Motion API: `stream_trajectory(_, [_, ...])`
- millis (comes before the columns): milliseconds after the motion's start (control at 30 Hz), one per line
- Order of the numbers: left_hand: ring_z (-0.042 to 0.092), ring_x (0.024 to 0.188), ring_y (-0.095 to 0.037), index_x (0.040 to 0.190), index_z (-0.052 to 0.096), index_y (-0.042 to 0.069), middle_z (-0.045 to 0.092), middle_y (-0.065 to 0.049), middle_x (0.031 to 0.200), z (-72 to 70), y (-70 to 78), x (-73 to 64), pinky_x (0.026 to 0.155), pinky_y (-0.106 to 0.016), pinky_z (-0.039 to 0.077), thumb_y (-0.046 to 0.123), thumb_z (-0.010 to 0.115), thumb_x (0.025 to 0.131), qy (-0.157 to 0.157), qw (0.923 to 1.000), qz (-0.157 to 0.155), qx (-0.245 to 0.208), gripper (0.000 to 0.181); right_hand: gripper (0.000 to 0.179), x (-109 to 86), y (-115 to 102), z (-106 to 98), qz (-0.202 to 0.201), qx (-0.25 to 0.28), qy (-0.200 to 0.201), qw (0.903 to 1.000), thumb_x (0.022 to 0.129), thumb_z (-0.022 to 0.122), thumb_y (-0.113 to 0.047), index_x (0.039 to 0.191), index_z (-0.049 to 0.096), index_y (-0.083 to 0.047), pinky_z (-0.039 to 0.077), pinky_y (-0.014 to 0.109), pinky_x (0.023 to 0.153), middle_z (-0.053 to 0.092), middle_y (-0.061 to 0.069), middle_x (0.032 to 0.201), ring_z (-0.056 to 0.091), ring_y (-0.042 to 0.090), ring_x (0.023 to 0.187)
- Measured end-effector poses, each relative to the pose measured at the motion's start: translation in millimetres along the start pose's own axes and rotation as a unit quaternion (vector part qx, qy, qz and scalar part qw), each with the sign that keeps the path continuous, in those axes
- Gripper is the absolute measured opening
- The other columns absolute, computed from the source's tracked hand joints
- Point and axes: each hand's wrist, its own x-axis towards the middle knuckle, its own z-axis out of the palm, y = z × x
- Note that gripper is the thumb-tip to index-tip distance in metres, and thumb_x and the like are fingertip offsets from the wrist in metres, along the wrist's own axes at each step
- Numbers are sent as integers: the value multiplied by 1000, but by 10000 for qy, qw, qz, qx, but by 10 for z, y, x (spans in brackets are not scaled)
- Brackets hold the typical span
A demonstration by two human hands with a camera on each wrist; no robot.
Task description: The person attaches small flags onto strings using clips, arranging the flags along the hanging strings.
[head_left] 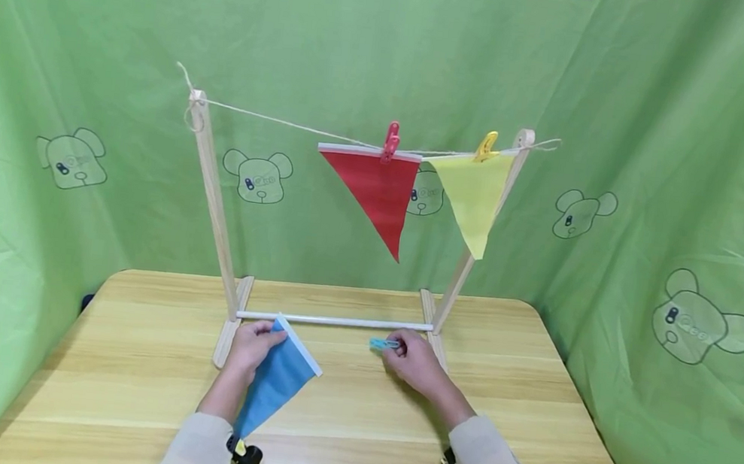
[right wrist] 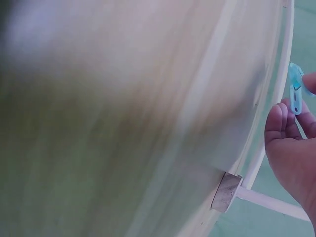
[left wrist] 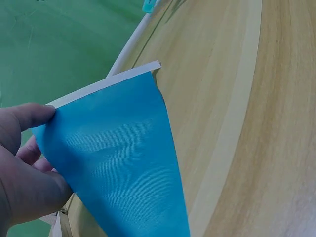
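My left hand (head_left: 253,348) pinches a blue triangular pennant (head_left: 282,374) near one end of its white top edge; the pennant's point hangs toward my wrist. In the left wrist view the thumb lies on the front of the blue cloth (left wrist: 118,148), with the other fingers partly hidden behind it. A light-blue clothespin (head_left: 382,344) is held between the thumb and fingers of my right hand (head_left: 416,361), close to the stand's crossbar. The right wrist view shows the clothespin (right wrist: 295,89) at the fingertips, pointing away from the palm.
A wooden stand (head_left: 215,200) carries a string (head_left: 281,121) between two posts. On it hang a red pennant (head_left: 380,187) under a red clothespin (head_left: 391,142) and a yellow pennant (head_left: 474,197) under a yellow clothespin (head_left: 487,146). Green curtains surround the wooden table (head_left: 336,447).
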Motion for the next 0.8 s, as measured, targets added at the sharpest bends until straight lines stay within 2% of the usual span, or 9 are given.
stream_trajectory(167, [64, 94, -20, 114, 69, -5, 70, -11, 104, -3, 9, -10, 87, -34, 53, 12, 74, 93, 39, 9998, 121, -169, 27, 13, -17, -31, -10, -14, 213, 60, 9998, 93, 74, -12, 102, 66, -8, 45, 20, 64, 54, 3, 88, 51, 13, 78])
stream_trajectory(300, [64, 81, -11, 108, 69, -5, 71, -4, 91, -5, 24, 3, 76, -24, 53, 7, 76, 91, 31, 9987, 241, -446, 22, 18, -14, -45, -8, -78, 294, 55, 9995, 92, 78, -12, 106, 69, -5, 49, 19, 66, 58, 3, 90, 53, 12, 80])
stream_trajectory(400, [63, 77, -9, 103, 69, -4, 68, 0, 85, -10, 48, 4, 70, -21, 53, 5, 77, 91, 3, 9976, 339, -603, 17, 24, -18, -64, -22, -103, 420, 50, 9991, 89, 81, -11, 110, 70, -3, 53, 19, 68, 62, 3, 90, 56, 12, 79])
stream_trajectory(667, [59, 83, -11, 112, 70, -8, 66, -3, 91, -25, 158, -42, 70, -18, 52, 6, 77, 91, 48, 9969, 525, -586, 26, 28, -15, -120, -115, -126, 608, 118, 9980, 86, 83, -6, 110, 70, -4, 55, 20, 69, 65, 3, 89, 59, 12, 79])
stream_trajectory(800, [57, 84, -12, 110, 71, -8, 64, -3, 90, -36, 210, -70, 70, -18, 51, 7, 78, 91, 93, 9968, 575, -543, 25, 28, -14, -173, -158, -214, 597, 137, 9979, 86, 82, -6, 111, 69, -3, 58, 21, 72, 66, 4, 91, 61, 14, 82])
